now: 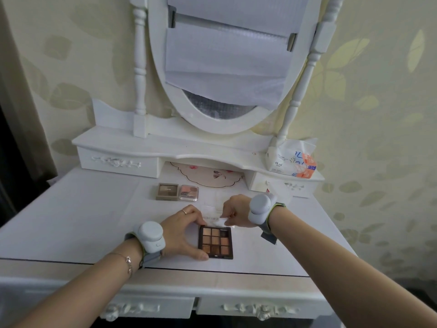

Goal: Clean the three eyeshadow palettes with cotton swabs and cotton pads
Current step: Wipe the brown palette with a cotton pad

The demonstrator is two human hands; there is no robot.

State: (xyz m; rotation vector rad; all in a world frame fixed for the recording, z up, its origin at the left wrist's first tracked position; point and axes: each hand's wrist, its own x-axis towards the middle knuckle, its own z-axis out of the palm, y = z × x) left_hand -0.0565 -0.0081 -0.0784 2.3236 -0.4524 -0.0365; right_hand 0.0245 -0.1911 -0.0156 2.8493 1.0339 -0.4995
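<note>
An open dark palette (215,242) with brown and orange pans lies near the front of the white dressing table (82,221); its clear lid (210,215) lies flat behind it. My left hand (184,233) grips the palette's left side between thumb and fingers. My right hand (234,213) pinches a white cotton pad (223,222) at the palette's far edge. Two shut palettes sit further back: a brown square one (167,191) and a small pink one (188,192).
A clear packet (221,197) lies behind my right hand. A tissue pack (293,162) stands on the right shelf beside the oval mirror (222,62). A floral mat (208,175) lies under the shelf. Drawers run along the front edge.
</note>
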